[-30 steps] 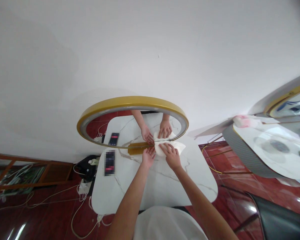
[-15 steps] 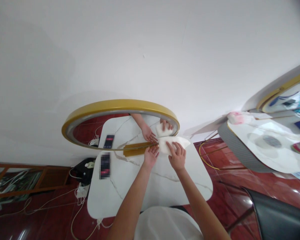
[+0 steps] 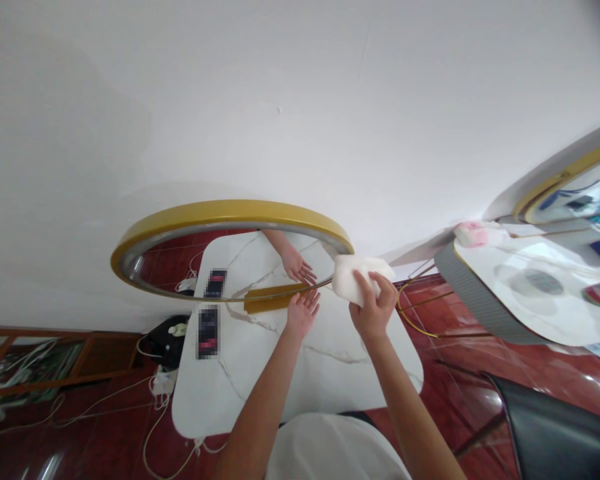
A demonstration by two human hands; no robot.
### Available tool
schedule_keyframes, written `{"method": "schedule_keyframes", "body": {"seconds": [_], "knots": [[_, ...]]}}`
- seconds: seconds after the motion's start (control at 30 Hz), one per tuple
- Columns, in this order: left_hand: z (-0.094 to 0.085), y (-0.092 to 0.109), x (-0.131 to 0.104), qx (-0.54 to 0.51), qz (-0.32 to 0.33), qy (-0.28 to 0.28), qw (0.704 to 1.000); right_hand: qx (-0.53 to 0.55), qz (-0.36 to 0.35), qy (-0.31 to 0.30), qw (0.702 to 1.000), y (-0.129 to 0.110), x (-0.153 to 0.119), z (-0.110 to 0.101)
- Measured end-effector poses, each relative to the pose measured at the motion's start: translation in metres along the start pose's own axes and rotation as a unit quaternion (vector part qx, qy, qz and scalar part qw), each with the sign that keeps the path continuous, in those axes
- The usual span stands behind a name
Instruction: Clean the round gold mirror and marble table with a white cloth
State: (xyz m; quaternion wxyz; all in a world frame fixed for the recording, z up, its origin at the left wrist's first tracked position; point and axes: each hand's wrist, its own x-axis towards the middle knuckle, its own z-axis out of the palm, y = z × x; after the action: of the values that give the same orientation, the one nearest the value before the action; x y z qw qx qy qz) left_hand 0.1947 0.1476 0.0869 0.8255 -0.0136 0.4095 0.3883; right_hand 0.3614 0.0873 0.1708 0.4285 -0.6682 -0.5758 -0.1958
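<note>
Head view: at the far right corner of the table, the right hand grips a folded white cloth. Its fingers bend over the near side of the cloth, the tips resting on its face, while the rest spreads beyond them towards the lower right rim of a round mirror; the thumb cannot be made out. The left hand is empty, fingers loosely extended by the right end of the mirror's gold base, near the far edge; whether they touch it, I cannot tell.
</note>
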Motion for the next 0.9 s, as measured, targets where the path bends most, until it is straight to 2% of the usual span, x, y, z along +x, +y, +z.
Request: {"method": "schedule_keyframes", "body": {"seconds": [0.1,0.23,0.3,0.37,0.47,0.53,0.6,0.63,0.67,0.7,0.73,0.77,0.83,0.87,0.9], "knots": [[0.004,-0.004,0.000,0.004,-0.002,-0.010,1.000,-0.005,-0.007,-0.063,0.998,0.004,0.000,0.010],[0.010,-0.005,-0.001,0.008,0.005,-0.010,1.000,0.007,0.026,-0.188,0.982,0.009,-0.032,0.027],[0.014,-0.002,-0.003,0.018,0.011,-0.010,1.000,0.019,0.042,-0.219,0.975,0.010,-0.046,0.029],[0.016,0.001,-0.007,0.048,0.021,-0.012,0.999,0.031,0.051,-0.200,0.978,0.010,-0.048,0.024],[0.023,0.004,-0.020,0.152,0.057,-0.011,0.987,0.052,0.053,-0.108,0.991,0.008,-0.028,0.009],[0.033,0.006,-0.036,0.245,0.101,0.001,0.964,0.069,0.053,-0.043,0.995,0.005,-0.004,-0.003],[0.051,0.010,-0.061,0.335,0.178,-0.009,0.925,0.085,0.047,0.003,0.995,0.001,0.020,-0.012],[0.062,0.014,-0.077,0.374,0.239,-0.046,0.895,0.094,0.043,0.014,0.995,-0.001,0.030,-0.015],[0.075,0.019,-0.094,0.430,0.299,-0.084,0.848,0.104,0.041,0.015,0.994,-0.004,0.037,-0.017],[0.088,0.025,-0.111,0.507,0.351,-0.123,0.777,0.117,0.043,0.006,0.992,-0.007,0.042,-0.017],[0.102,0.032,-0.127,0.583,0.412,-0.145,0.685,0.131,0.049,-0.011,0.990,-0.010,0.045,-0.015],[0.115,0.040,-0.143,0.651,0.466,-0.160,0.578,0.145,0.060,-0.030,0.987,-0.013,0.045,-0.012],[0.138,0.058,-0.167,0.717,0.559,-0.164,0.383,0.170,0.090,-0.058,0.980,-0.017,0.039,-0.004],[0.148,0.067,-0.176,0.728,0.597,-0.148,0.303,0.179,0.106,-0.064,0.976,-0.018,0.035,0.000],[0.156,0.076,-0.183,0.730,0.629,-0.117,0.241,0.188,0.120,-0.063,0.973,-0.018,0.031,0.004]]}}
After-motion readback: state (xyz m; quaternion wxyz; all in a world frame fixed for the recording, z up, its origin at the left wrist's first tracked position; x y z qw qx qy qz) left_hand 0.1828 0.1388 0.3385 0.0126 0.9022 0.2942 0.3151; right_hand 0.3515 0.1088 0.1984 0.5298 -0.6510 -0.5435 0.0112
